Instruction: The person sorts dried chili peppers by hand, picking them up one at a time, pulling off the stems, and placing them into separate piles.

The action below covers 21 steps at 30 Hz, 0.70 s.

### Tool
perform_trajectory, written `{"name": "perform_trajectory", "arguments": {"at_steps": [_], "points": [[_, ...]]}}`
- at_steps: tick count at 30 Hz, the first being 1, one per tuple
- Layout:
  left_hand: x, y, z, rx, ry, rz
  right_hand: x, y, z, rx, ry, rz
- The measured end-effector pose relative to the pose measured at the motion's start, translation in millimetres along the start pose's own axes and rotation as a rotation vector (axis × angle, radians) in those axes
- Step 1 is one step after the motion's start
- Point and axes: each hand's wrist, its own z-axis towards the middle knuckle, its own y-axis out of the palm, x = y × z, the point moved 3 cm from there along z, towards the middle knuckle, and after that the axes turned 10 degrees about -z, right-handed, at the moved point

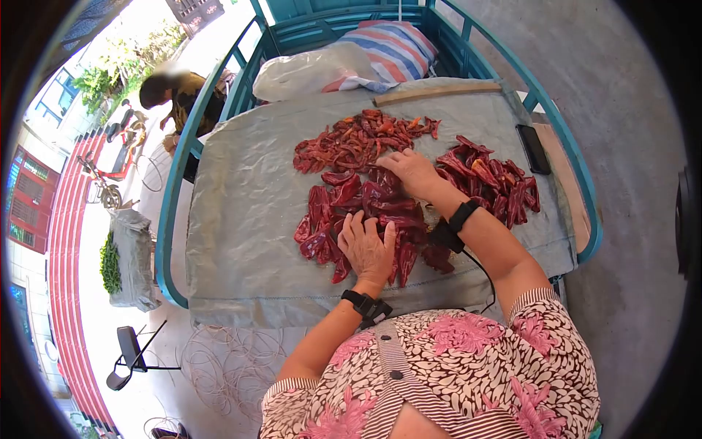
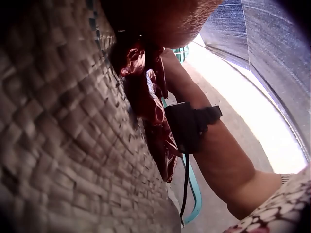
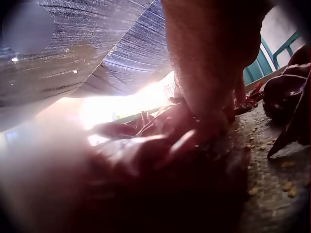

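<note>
Dried red chili peppers lie in three heaps on a grey woven sheet (image 1: 241, 219). Large dark red peppers form the middle heap (image 1: 318, 212), where both hands are. My left hand (image 1: 368, 249) rests on its near side, fingers spread over the peppers. Across the heap's far edge lies my right hand (image 1: 413, 174), its fingertips close to the back heap (image 1: 344, 143) of smaller, brighter peppers. In the right wrist view, that hand's fingers point down among blurred peppers (image 3: 160, 126). More dark peppers make up the right heap (image 1: 504, 186).
A black phone (image 1: 533, 148) and a wooden strip (image 1: 439, 91) lie along the sheet's edges. Teal rails (image 1: 175, 212) surround the cart bed, with a striped sack (image 1: 395, 51) at the back. Pale seeds (image 3: 287, 187) are scattered near the peppers. A person (image 1: 194, 95) is beyond the left rail.
</note>
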Motion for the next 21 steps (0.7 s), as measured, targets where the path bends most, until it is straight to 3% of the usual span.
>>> {"name": "perform_trajectory", "arguments": {"at_steps": [3,6,9,12,15,16,19,21], "points": [[1.1,0.0,-0.4,-0.001,-0.007,-0.018,13.5,-15.5,-7.9,-0.029,0.078,-0.003],[-0.2,0.7,-0.2,-0.016,-0.015,-0.031,20.9,-43.5,-24.0,0.000,0.306,0.211],[0.0,-0.1,0.4,-0.031,-0.026,-0.058,26.8,-84.5,-35.8,-0.085,0.452,0.207],[-2.6,0.9,0.2,-0.037,-0.025,-0.071,52.1,-97.0,-55.5,-0.206,0.524,0.267],[-2.8,0.5,-0.1,-0.025,-0.011,-0.072,74.1,-94.2,-75.5,-0.290,0.476,0.640],[-2.0,-0.2,-0.9,-0.027,-0.017,-0.077,78.8,-98.4,-78.9,-0.291,0.563,0.538],[-2.4,-0.2,0.0,-0.017,-0.027,-0.083,68.7,-109.0,-69.3,-0.143,0.553,0.022],[-1.8,-1.4,-0.2,-0.008,-0.033,-0.085,66.5,-102.6,-57.0,-0.245,0.604,-0.047]]}}
